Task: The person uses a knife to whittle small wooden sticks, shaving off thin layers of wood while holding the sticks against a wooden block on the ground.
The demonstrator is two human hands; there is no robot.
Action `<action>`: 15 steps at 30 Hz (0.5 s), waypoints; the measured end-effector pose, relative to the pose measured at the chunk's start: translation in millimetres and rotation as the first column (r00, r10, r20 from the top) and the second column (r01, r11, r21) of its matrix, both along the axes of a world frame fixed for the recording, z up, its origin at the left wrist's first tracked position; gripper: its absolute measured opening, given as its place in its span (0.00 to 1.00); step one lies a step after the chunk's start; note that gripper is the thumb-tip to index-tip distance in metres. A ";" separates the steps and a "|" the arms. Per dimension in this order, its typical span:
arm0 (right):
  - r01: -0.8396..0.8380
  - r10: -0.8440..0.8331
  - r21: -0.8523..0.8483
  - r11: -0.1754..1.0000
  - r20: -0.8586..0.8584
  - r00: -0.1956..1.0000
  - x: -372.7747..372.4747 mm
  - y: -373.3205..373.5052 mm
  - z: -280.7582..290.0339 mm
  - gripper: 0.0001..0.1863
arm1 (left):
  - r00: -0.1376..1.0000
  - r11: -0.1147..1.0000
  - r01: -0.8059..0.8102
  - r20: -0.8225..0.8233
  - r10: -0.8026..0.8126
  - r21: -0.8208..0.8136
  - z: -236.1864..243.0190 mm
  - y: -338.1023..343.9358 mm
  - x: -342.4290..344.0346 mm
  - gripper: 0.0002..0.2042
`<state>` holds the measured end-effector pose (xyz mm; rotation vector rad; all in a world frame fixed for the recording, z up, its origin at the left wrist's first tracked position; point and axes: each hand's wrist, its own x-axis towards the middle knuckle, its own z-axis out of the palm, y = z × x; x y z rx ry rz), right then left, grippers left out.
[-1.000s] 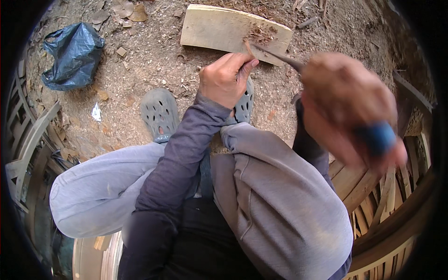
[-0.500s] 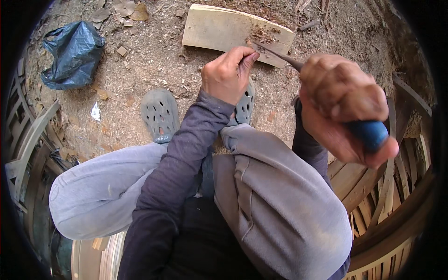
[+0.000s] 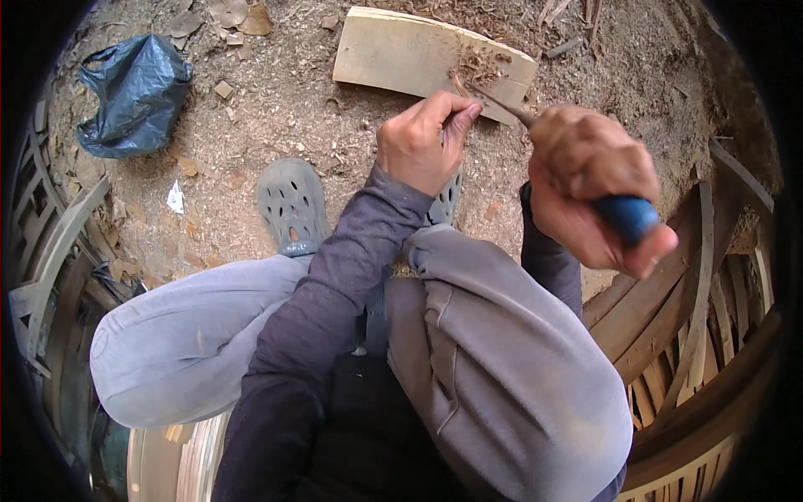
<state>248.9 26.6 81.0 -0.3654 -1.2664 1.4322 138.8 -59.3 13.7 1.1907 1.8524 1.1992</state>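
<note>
My right hand (image 3: pixel 590 184) is wrapped round the blue handle (image 3: pixel 626 217) of a knife. The knife's narrow dark blade (image 3: pixel 502 104) points left over a pale wooden board (image 3: pixel 385 50), its tip close to my left fingers. My left hand (image 3: pixel 427 138) is closed in a pinch at the board's near edge, on a small sliver of wood (image 3: pixel 457 84) that sticks up past the fingertips; most of it is hidden. Curled brown shavings (image 3: pixel 485 65) lie on the board beside the blade.
A dark blue plastic bag (image 3: pixel 138 96) lies on the dirt at the far left. My feet wear grey clogs (image 3: pixel 291 205). Curved wooden slats (image 3: pixel 669 318) are stacked at the right, with more slatted wood (image 3: pixel 50 276) at the left. Dry leaves (image 3: pixel 251 18) lie at the back.
My right hand has shifted left and slightly up with the knife. My left hand sits slightly farther right in the picture, still pinching; the board also appears slightly shifted right.
</note>
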 end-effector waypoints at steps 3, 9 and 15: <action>-0.062 0.061 -0.042 0.997 -0.040 0.997 -0.9 7.9 -2.1 0.39 | 1.000 1.000 0.011 -0.025 -0.011 0.012 -1.4 -0.9 2.9 0.07; -0.004 -0.004 -0.128 0.992 -0.063 0.998 -11.0 7.4 -12.7 0.43 | 0.997 1.000 0.026 -0.070 -0.025 0.012 -5.2 -10.5 5.9 0.06; 0.103 -0.079 -0.108 0.989 0.202 0.976 -20.6 12.8 -29.5 0.40 | 1.000 1.000 0.024 -0.012 -0.023 0.012 -5.3 -5.6 8.0 0.07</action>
